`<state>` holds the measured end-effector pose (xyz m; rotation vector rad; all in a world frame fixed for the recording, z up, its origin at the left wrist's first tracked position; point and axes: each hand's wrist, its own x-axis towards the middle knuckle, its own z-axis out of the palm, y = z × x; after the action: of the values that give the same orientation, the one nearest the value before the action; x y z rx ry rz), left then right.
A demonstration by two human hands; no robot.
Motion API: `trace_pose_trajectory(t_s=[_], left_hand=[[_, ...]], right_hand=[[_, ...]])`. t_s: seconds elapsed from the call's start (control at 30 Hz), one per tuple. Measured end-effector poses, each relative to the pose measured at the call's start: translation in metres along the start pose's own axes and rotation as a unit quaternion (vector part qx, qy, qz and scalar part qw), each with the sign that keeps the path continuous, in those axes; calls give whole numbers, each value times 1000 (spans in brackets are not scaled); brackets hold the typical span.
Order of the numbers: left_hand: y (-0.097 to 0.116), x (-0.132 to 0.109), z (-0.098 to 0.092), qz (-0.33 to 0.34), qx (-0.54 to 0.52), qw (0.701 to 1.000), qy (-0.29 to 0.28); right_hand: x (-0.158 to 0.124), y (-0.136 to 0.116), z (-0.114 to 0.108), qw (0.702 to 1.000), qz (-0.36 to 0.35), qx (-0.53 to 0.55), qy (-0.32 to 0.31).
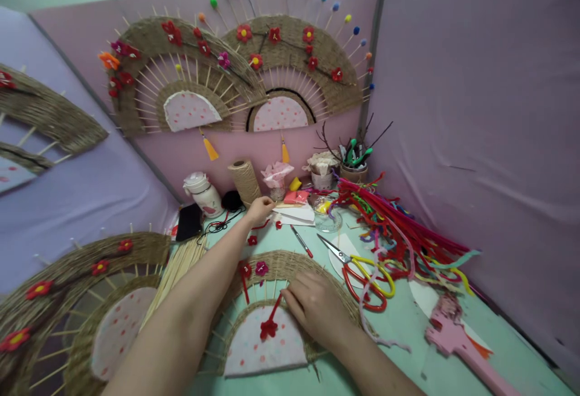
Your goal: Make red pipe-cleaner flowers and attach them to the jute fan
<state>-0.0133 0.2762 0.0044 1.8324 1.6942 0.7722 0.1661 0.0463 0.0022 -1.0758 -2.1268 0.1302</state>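
A half-round woven straw fan (290, 263) with a white dotted centre lies on the mint table in front of me. My right hand (317, 308) rests on its right side, fingers pinched on a red pipe-cleaner flower stem (272, 317) that lies across the dotted centre. My left hand (259, 210) reaches far back across the table, fingers curled down at a red piece beside a twine spool (244, 179); what it grips is hidden. Small red and magenta flowers (254, 269) sit on the fan's band.
Red and yellow scissors (362, 275), a red pen (301, 242), a heap of coloured pipe cleaners (399, 233) and a pink glue gun (453, 335) lie right. Bamboo skewers (179, 269) and another fan (81, 305) lie left. Finished fans (235, 75) hang on the pink back wall.
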Motion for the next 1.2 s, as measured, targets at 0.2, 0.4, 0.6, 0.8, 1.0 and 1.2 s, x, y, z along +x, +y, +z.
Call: trace_pose_trajectory(t_s=[0.2,0.4,0.6,0.8,1.0,1.2], left_hand=[[-3,-5,-3,15,-100,994,34],[-5,2,-9,-1,-131,989,67],[-16,-5,-30,-18,-26,999,18],[-25,-18,-43,-20,158,986,-45],[-22,-26,-29,-21,273,961,-45],[-7,-32,-36,-19,296,955,-12]], right_hand=[[-1,-4,-2,1000,-2,12,-4],[-4,-3,1,1000,6,17,-24],[-7,-8,2,997,23,30,-60],[-7,-13,-2,994,34,38,-101],[-8,-12,-2,993,41,31,-109],[-8,-13,-4,993,44,40,-107]])
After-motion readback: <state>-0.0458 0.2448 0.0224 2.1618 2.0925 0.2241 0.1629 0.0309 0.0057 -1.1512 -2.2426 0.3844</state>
